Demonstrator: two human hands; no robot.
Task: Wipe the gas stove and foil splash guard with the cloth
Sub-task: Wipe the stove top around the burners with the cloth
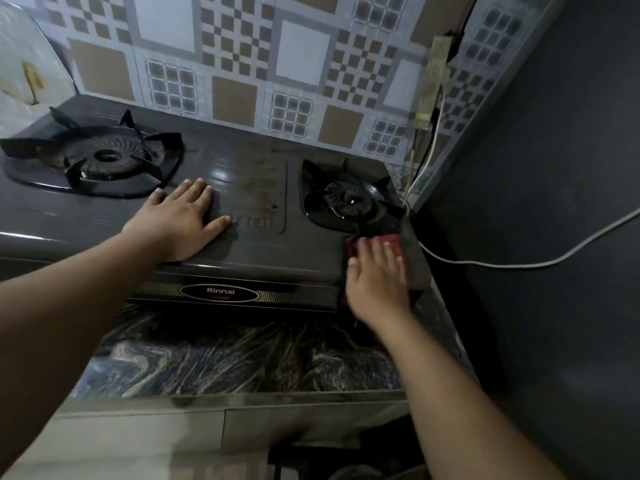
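At the far left a crinkled foil splash guard (24,64) stands against the end of the gas stove (256,251), stained with a yellowish streak. Beside it sits the left burner (100,157) under its black pan support, close to the stove's left and back edges. The left hand (180,220) lies flat on the stove top just right of that burner, fingers (199,194) spread wide and holding nothing, the thumb reaching onto the embossed brand panel. Between the burners the dark top is open and glossy, with brownish grime smeared across the middle. The right burner (349,199) is smaller and crowds the stove's right edge. Just in front of it, at the front right corner, the right hand (377,278) presses a red cloth (388,242) flat onto the top; the hand is blurred, fingers laid over the cloth, whose edge shows past the fingertips. The stove sits on a marbled dark bench (242,355), with a bare strip in front of it. A patterned tile wall (242,64) runs behind, and a dark wall (554,237) closes in tight on the right, where a white cable (519,263) trails from the corner.
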